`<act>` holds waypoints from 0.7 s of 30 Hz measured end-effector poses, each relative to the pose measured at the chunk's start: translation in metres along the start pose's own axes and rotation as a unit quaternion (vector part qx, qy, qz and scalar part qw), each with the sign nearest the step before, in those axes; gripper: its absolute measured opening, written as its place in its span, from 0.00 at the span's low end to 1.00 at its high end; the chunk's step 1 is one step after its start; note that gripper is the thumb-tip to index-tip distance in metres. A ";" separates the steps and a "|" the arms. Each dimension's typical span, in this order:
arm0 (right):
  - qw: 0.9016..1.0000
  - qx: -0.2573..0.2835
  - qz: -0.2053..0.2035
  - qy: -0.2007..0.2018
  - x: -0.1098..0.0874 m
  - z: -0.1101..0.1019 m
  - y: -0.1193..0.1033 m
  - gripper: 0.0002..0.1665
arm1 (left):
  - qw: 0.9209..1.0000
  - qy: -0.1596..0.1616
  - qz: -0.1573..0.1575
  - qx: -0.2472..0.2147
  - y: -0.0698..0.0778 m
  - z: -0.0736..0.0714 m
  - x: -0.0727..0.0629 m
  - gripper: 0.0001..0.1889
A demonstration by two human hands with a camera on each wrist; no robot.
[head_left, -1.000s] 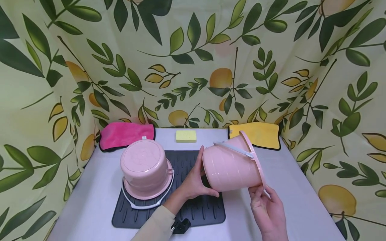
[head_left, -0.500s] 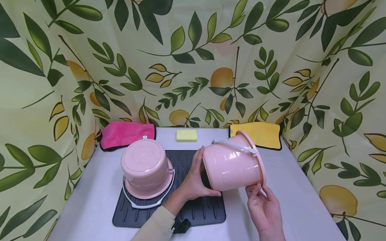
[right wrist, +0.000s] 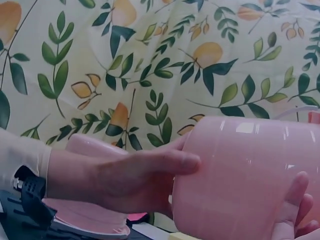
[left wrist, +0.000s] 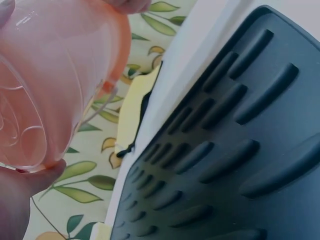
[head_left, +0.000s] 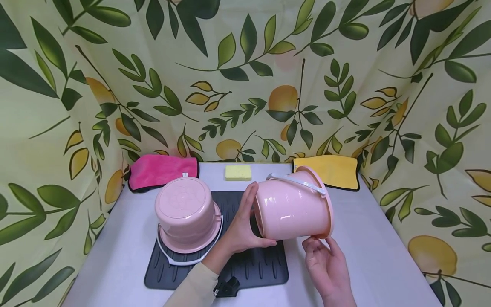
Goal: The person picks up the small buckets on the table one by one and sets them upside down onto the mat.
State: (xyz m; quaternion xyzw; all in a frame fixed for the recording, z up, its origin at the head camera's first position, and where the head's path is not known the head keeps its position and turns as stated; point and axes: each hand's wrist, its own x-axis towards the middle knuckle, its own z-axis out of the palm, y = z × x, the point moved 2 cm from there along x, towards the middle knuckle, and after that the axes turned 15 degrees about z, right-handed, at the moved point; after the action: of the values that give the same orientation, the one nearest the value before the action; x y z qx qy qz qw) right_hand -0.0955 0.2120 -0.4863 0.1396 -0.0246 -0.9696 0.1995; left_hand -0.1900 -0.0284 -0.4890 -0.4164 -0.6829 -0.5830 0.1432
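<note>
A pink bucket [head_left: 293,209] lies tipped on its side in the air, its mouth turned right and its white handle [head_left: 297,182] along its upper side. My left hand [head_left: 244,230] grips its base end, thumb below and fingers up behind. From underneath, my right hand [head_left: 326,266] holds it by the rim at lower right. In the left wrist view the bucket's round bottom [left wrist: 20,120] faces the camera. A second pink bucket [head_left: 186,213] stands upside down at left on a dark ribbed mat [head_left: 264,264], its white handle lowered in front.
Along the back of the white table [head_left: 368,247] lie a pink cloth [head_left: 163,170], a yellow sponge [head_left: 238,172] and a yellow cloth [head_left: 333,170]. Patterned fabric [head_left: 245,85] with leaves and fruit encloses the back and both sides.
The held bucket has shifted slightly left and turned a little, its handle swinging with it. My right hand has moved left with the rim. The upside-down bucket stays put.
</note>
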 end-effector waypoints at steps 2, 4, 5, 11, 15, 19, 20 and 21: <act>1.000 -0.031 -0.004 0.002 0.000 -0.001 0.001 0.14 | 1.000 0.001 0.006 0.009 0.001 -0.001 0.002 0.75; 0.998 -0.066 -0.007 0.012 0.000 -0.001 0.002 0.15 | 1.000 0.002 0.009 0.020 0.003 -0.002 0.003 0.75; 0.996 -0.087 -0.008 0.018 0.000 -0.001 0.002 0.16 | 1.000 0.001 0.010 0.026 0.004 -0.003 0.004 0.75; 0.956 -0.282 -0.012 0.084 -0.002 -0.005 -0.001 0.22 | 0.998 -0.008 0.004 0.058 0.015 -0.009 0.010 0.75; 0.906 -0.406 -0.005 0.117 -0.002 -0.011 -0.004 0.29 | 0.997 -0.010 0.009 0.072 0.023 -0.015 0.014 0.74; 0.875 -0.469 -0.014 0.122 0.002 -0.018 -0.007 0.30 | 0.997 -0.014 0.015 0.080 0.029 -0.018 0.017 0.73; 0.868 -0.481 -0.022 0.122 0.003 -0.019 -0.008 0.29 | 0.996 -0.014 0.017 0.085 0.030 -0.019 0.017 0.73; 0.861 -0.492 -0.031 0.122 0.003 -0.020 -0.009 0.28 | 0.996 -0.014 0.018 0.090 0.032 -0.020 0.018 0.73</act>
State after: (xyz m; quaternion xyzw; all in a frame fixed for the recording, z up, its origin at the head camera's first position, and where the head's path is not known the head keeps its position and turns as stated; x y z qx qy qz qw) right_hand -0.0959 0.2189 -0.5072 0.1411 0.4846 -0.8365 0.2135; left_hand -0.1832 -0.0404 -0.4501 -0.4222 -0.7272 -0.5102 0.1807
